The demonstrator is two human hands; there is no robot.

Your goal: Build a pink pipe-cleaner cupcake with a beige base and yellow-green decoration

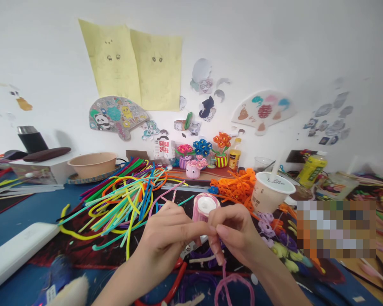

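Note:
My left hand (170, 233) and my right hand (238, 236) meet at the fingertips above the work mat. Both are closed in a pinch on a pink pipe cleaner (224, 280), though the pinched part is mostly hidden by the fingers. From below my right fingers the strand hangs down and curls into a loop. Just behind the hands stands a small cylinder wrapped in pink (200, 212), white on top with a hole in its middle. Red-handled scissors (175, 282) lie under my left hand, their metal part partly covered.
Many coloured pipe cleaners (124, 199) lie at left, orange ones (239, 189) at right. A lidded cup with a straw (271, 195) stands beyond my right hand. A white case (19, 255) and a blue glue gun (59, 272) are at left. Pipe-cleaner flower pots (221, 160) line the wall.

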